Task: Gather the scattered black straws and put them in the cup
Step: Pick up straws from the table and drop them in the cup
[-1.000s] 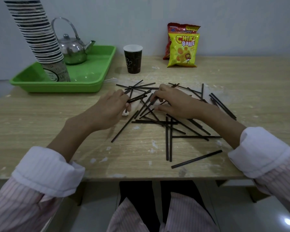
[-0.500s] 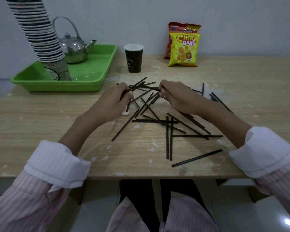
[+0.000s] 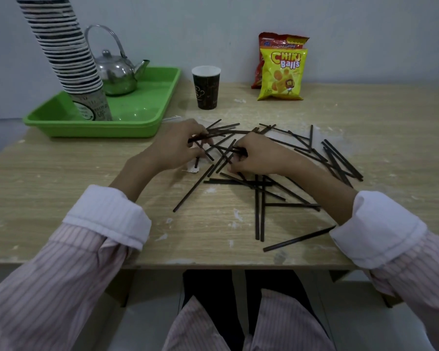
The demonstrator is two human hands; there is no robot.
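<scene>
Black straws (image 3: pixel 260 198) are scattered across the middle and right of a wooden table (image 3: pixel 61 178), many crossing one another in a loose heap. A few straws are pinched in the curled fingers of the left hand (image 3: pixel 178 145), their ends jutting out towards the far side. The right hand (image 3: pixel 256 157) is pressed down on the heap just beside the left, its fingers closed around several straws at their near ends. The cup (image 3: pixel 206 87) (dark, with a white rim) is set upright on the far side of the table, apart from the heap and with no straw seen in it. To its left a green tray (image 3: pixel 142 122) is placed, bearing a metal kettle (image 3: pixel 117 72) and a tall leaning stack of paper cups (image 3: pixel 69 54). Two snack bags (image 3: pixel 280 72) are propped against the far wall on the right.
</scene>
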